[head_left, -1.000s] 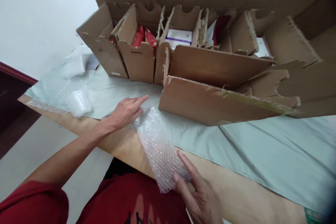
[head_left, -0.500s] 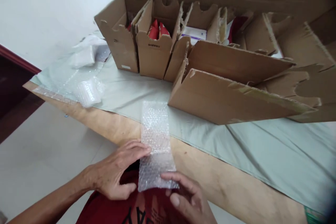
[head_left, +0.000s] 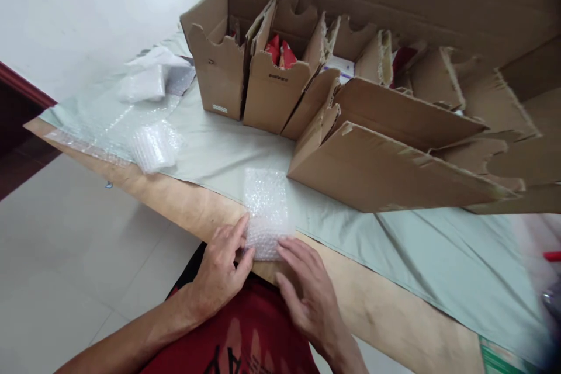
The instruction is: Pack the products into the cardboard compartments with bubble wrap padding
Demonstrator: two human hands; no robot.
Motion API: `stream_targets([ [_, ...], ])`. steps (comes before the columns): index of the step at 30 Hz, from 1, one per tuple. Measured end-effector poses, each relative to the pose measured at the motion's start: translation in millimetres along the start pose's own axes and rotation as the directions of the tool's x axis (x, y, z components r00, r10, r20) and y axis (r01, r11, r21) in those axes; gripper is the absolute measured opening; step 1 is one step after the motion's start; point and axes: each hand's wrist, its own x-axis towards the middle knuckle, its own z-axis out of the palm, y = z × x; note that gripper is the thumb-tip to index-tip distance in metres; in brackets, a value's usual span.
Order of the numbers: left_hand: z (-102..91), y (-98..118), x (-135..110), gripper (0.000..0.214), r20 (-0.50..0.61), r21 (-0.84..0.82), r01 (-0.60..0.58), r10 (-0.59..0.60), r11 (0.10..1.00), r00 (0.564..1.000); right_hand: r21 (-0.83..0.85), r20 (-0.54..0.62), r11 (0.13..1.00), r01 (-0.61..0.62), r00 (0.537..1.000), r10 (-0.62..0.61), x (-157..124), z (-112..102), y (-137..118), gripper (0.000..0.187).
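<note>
A strip of clear bubble wrap (head_left: pixel 266 204) lies at the near edge of the wooden table (head_left: pixel 184 207), its near end folded or rolled over. My left hand (head_left: pixel 221 272) presses fingertips on the left side of that roll. My right hand (head_left: pixel 307 289) rests flat just to its right, fingers touching the roll's near edge. Both hands sit over the table edge, above my red shirt.
Open cardboard boxes (head_left: pixel 245 70) with red packets (head_left: pixel 280 52) stand at the back. A long flat cardboard box (head_left: pixel 385 169) lies right of the wrap. A pale green sheet (head_left: pixel 438 257) covers the table. More bubble wrap (head_left: pixel 155 143) and plastic bags (head_left: pixel 146 79) lie at left.
The long bubble wrap strip has become shorter, its near end rolled up onto the table. Both hands moved forward from my lap to the table edge. The camera view shifted left.
</note>
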Motion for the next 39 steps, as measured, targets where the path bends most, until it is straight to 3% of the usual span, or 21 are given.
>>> stream_targets([
  [2, -1.4, -1, -1, 0.061, -0.001, 0.016, -0.007, 0.007, 1.0, 1.0, -0.195, 0.086, 0.974, 0.112, 0.992, -0.097, 5, 2, 4, 0.04],
  [5, -11.0, -1, -2, 0.059, -0.002, 0.06, -0.052, 0.053, 0.997, 0.999, -0.316, 0.107, 0.934, 0.166, 0.985, -0.138, 13, 6, 9, 0.035],
  [11, -32.6, -2, 0, 0.036, 0.157, 0.049, -0.308, 0.297, 0.95, 0.942, -0.182, 0.055, 0.968, 0.171, 0.985, -0.164, 21, 0, 0, 0.03],
  [15, -28.3, -6, 7, 0.024, 0.107, -0.075, -0.183, 0.19, 0.98, 0.976, -0.099, -0.014, 0.992, 0.079, 0.997, -0.081, 26, -4, -3, 0.024],
  [19, -22.0, -11, 16, 0.025, 0.087, -0.078, -0.041, 0.048, 0.996, 0.995, -0.251, -0.16, 0.965, 0.073, 0.98, -0.116, 25, -7, -6, 0.025],
  [21, -19.3, -13, 19, 0.026, 0.086, -0.074, -0.01, 0.016, 0.997, 0.996, -0.279, -0.077, 0.953, 0.122, 0.986, -0.149, 25, -6, -7, 0.024],
  [25, -15.2, -14, 21, 0.025, 0.051, -0.02, -0.064, 0.065, 0.998, 0.997, -0.301, 0.141, 0.931, 0.207, 0.975, -0.172, 32, 4, -2, 0.025],
  [28, -19.1, -13, 17, 0.028, -0.022, -0.03, -0.005, 0.005, 1.0, 1.0, -0.288, 0.13, 0.938, 0.19, 0.979, -0.159, 41, 10, 5, 0.027],
  [30, -25.9, -13, 13, 0.03, -0.074, -0.098, 0.121, -0.128, 0.988, 0.989, -0.22, 0.072, 0.965, 0.142, 0.989, -0.129, 45, 10, 8, 0.026],
  [32, -33.5, -12, 7, 0.031, -0.046, -0.246, 0.306, -0.326, 0.92, 0.944, -0.108, 0.028, 0.993, 0.057, 0.998, -0.054, 46, 7, 8, 0.024],
  [34, -37.8, -10, 3, 0.039, 0.118, -0.437, 0.496, -0.499, 0.75, 0.858, 0.009, 0.018, 0.998, -0.061, 0.998, 0.06, 44, 5, 5, 0.023],
  [36, -36.7, -6, 1, 0.054, 0.318, -0.58, 0.617, -0.549, 0.532, 0.773, 0.116, 0.041, 0.976, -0.184, 0.983, 0.18, 41, 6, -2, 0.023],
  [39, -26.8, 2, 1, 0.079, 0.469, -0.685, 0.665, -0.518, 0.297, 0.715, 0.235, 0.113, 0.931, -0.278, 0.96, 0.258, 36, 11, -14, 0.023],
])
